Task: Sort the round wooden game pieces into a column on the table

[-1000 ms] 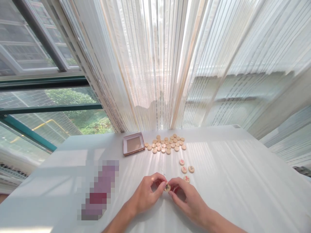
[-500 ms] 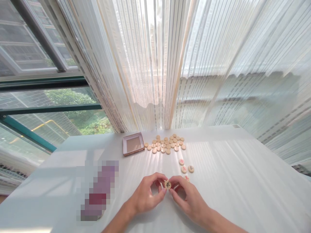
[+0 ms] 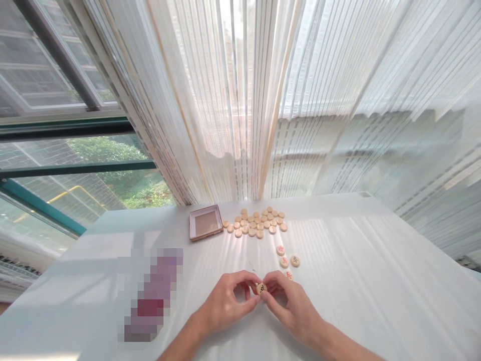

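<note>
A round wooden Chinese chess piece (image 3: 261, 288) with a black character is held up in front of me, its face towards me and tilted. My left hand (image 3: 228, 302) pinches its left edge between thumb and fingers. On the other side, my right hand (image 3: 292, 305) is closed on the piece, the thumb covering part of its lower right. Just beyond the right hand lie face-up pieces: a red-marked one (image 3: 280, 249), another red one (image 3: 284, 261), a black-marked one (image 3: 295, 260), and a red one (image 3: 288, 276) partly hidden by the fingers.
Several pale chess pieces (image 3: 260, 226) lie in a loose cluster at the table's far side, their faces unmarked from here. An open shallow box (image 3: 206, 224) stands left of them. A pixelated purple object (image 3: 154, 296) lies at left on the white table (image 3: 361, 281). Curtains hang behind.
The piece between my fingers has turned and shifted slightly right and down. My right thumb now covers more of it. The pieces on the table have stayed in place.
</note>
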Demonstrator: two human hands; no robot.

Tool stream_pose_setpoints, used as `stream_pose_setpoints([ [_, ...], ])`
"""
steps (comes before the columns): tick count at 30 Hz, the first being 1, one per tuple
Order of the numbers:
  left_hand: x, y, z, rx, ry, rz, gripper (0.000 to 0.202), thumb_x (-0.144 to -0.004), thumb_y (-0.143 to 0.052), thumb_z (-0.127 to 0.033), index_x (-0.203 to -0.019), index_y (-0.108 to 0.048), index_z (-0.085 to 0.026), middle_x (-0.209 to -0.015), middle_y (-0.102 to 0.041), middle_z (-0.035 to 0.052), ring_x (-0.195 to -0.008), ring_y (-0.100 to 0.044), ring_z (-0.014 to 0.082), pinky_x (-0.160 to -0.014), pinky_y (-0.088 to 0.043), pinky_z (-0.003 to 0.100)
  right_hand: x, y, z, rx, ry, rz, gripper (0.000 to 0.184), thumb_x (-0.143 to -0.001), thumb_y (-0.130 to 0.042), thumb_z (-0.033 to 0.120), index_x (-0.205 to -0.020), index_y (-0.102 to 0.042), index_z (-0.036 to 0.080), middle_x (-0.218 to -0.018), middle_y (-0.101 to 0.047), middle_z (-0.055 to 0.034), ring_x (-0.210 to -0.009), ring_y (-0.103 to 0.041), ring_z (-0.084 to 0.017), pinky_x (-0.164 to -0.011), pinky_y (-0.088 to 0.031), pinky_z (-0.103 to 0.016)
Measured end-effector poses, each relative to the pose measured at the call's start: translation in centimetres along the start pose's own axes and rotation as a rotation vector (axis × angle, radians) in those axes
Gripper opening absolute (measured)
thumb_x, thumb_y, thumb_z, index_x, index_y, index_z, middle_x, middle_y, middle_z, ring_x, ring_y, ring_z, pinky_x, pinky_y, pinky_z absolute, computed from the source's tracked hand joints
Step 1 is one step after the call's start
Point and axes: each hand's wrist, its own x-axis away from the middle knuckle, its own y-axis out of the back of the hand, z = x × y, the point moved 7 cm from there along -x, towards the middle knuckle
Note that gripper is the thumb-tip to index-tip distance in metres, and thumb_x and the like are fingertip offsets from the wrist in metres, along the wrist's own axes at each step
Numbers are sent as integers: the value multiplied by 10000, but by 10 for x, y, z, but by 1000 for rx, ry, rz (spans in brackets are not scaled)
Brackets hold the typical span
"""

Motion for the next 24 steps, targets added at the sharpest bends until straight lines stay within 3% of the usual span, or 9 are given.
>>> stream_pose_setpoints([
  [9,1,-2,-2,-68,0,0,197,-852,-765,-235,-1046,-794,-210,-932,-816,32,-740,-707,165,-741,-588,264,0,4,-4,12,-99,-44,262,-999,-642,443,-878,-644,210,-824,-751,-28,-760,-716,-191,-699,-539,-280],
  [17,-1,-2,-6,-36,8,18,179,-865,-757,-239,-1038,-780,-202,-920,-807,41,-731,-703,160,-720,-590,262,1,4,-2,59,-93,-30,265,-1052,-543,426,-932,-641,211,-854,-756,-34,-767,-712,-190,-624,-485,-267],
  [24,0,-1,-7,-23,-9,3,178,-888,-744,-241,-1061,-764,-205,-918,-797,39,-756,-711,162,-739,-591,261,2,5,4,48,-35,-23,221,-1062,-495,356,-982,-637,207,-893,-738,-42,-786,-708,-190,-696,-542,-290],
])
